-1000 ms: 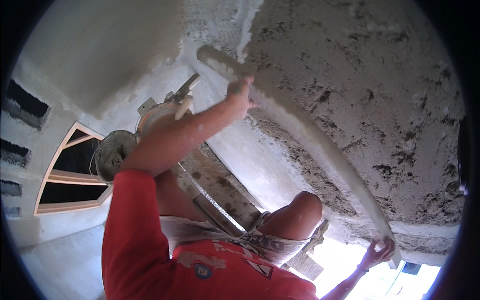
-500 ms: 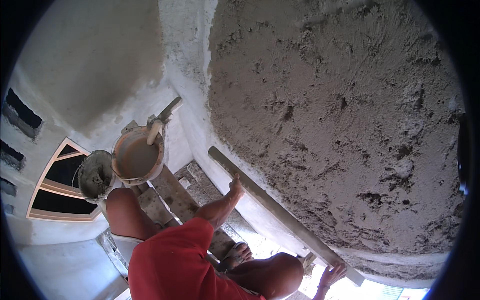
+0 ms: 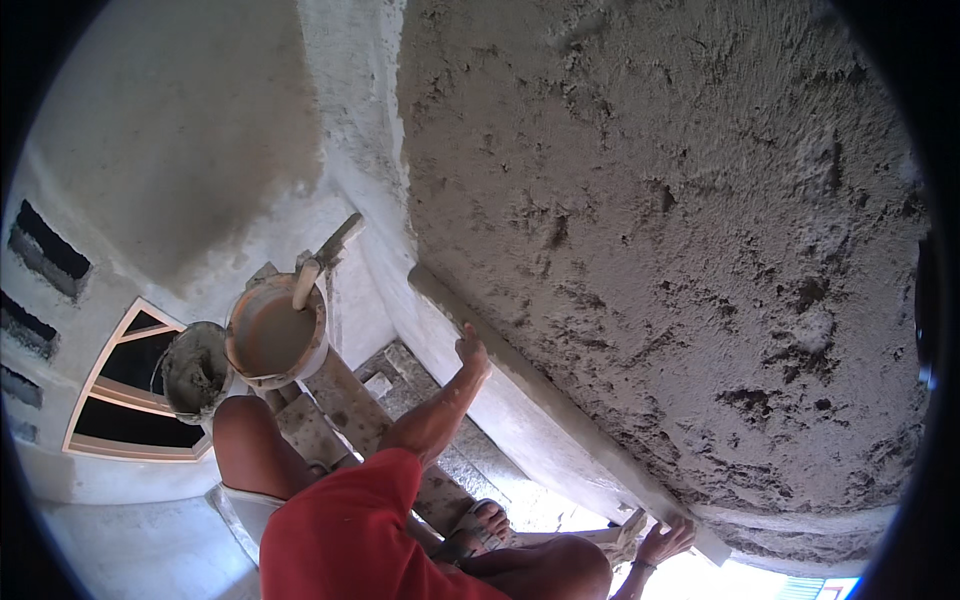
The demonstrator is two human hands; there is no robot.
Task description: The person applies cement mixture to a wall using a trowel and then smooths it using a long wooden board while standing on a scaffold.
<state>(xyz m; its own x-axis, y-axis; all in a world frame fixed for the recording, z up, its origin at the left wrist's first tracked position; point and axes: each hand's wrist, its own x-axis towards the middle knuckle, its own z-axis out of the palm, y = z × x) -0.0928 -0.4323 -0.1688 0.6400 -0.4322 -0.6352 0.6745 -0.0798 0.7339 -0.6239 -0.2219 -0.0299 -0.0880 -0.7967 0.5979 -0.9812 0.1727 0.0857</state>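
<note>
A long, straight screed board (image 3: pixel 560 408) lies slantwise along the lower border of the rough grey mortar (image 3: pixel 640 210) on the wall. My left hand (image 3: pixel 473 350) grips it near its upper left end, the thumb up along its face. Near the board's lower right end, my right hand (image 3: pixel 668 540) is closed on its edge, with some fingers hidden behind it. The board appears to touch the wet mortar; its far face is hidden.
To the left stand a bucket of murky water (image 3: pixel 276 335) with a wooden-handled tool (image 3: pixel 306 284) across its rim, and a bucket of mortar (image 3: pixel 195 372). My knees and sandalled foot (image 3: pixel 482 525) rest over scaffold planks (image 3: pixel 350 400). A wooden window frame (image 3: pixel 140 395) is beyond.
Both hands have moved the board up the wall onto the mortar's lower border, its left end rising most. The view has shifted slightly.
</note>
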